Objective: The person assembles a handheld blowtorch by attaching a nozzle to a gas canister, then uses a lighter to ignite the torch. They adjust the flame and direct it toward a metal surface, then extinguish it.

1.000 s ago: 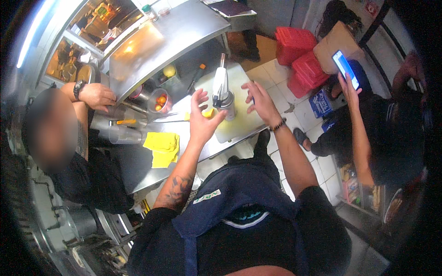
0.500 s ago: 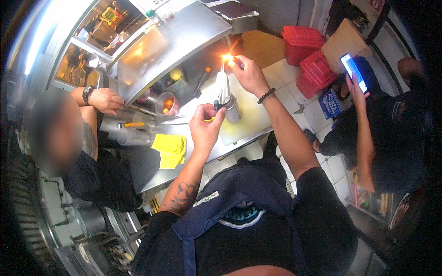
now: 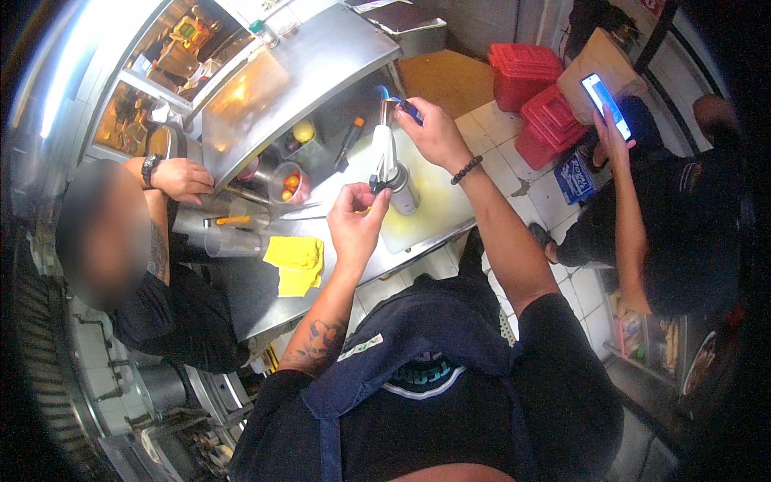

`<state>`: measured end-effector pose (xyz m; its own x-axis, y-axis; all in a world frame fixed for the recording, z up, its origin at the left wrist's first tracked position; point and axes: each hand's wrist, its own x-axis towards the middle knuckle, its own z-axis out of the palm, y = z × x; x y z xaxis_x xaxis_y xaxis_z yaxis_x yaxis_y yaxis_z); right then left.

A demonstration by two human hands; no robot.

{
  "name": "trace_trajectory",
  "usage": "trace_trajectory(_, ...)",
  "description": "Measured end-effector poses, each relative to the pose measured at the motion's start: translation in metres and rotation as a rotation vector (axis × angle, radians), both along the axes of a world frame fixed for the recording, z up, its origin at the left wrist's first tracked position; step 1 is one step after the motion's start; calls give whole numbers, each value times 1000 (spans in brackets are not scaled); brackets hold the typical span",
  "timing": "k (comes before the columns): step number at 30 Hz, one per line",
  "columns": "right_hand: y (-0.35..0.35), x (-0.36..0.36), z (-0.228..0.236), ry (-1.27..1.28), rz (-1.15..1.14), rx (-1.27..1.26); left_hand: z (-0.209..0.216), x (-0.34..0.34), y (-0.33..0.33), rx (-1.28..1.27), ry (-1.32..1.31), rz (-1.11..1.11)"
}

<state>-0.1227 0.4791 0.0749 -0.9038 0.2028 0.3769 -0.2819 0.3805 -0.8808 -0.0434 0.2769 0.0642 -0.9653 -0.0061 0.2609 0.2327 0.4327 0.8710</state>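
Steel counter (image 3: pixel 241 277) and a pale cutting board (image 3: pixel 434 210) fill the middle of the view, with a co-worker's hand (image 3: pixel 183 178) resting at ten o'clock and a yellow cloth (image 3: pixel 295 263) lying at eight o'clock from the hands. A torch canister (image 3: pixel 401 191) is stood on the board, its long axis running from about five o'clock up to eleven, the white nozzle (image 3: pixel 384 149) pointed toward twelve, where a small blue flame seems to be seen. The left hand (image 3: pixel 353 221) is closed at the canister's valve, at its eight o'clock, touching it. The right hand (image 3: pixel 438 132) is held at the nozzle tip, at one o'clock from the canister, pinched shut on a small dark lighter (image 3: pixel 408 109). Of the two, the left is nearer the canister body, the right nearer the tip. A cup (image 3: pixel 291 183) of orange pieces is set well apart at nine o'clock.
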Motion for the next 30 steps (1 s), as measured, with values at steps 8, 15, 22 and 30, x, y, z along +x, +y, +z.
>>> trace_trajectory(8,-3,6,4,-30,-5,-21,9,2,2,-92,5,7)
trace_trajectory(15,-3,0,-5,21,-44,15,7,1,4,-51,-47,-16)
trace_trajectory(22,-1,1,2,-52,-18,39,-3,-3,1,96,-120,-80)
trace_trajectory(30,3,-5,0,-18,-29,77,8,0,2,-20,-81,-32)
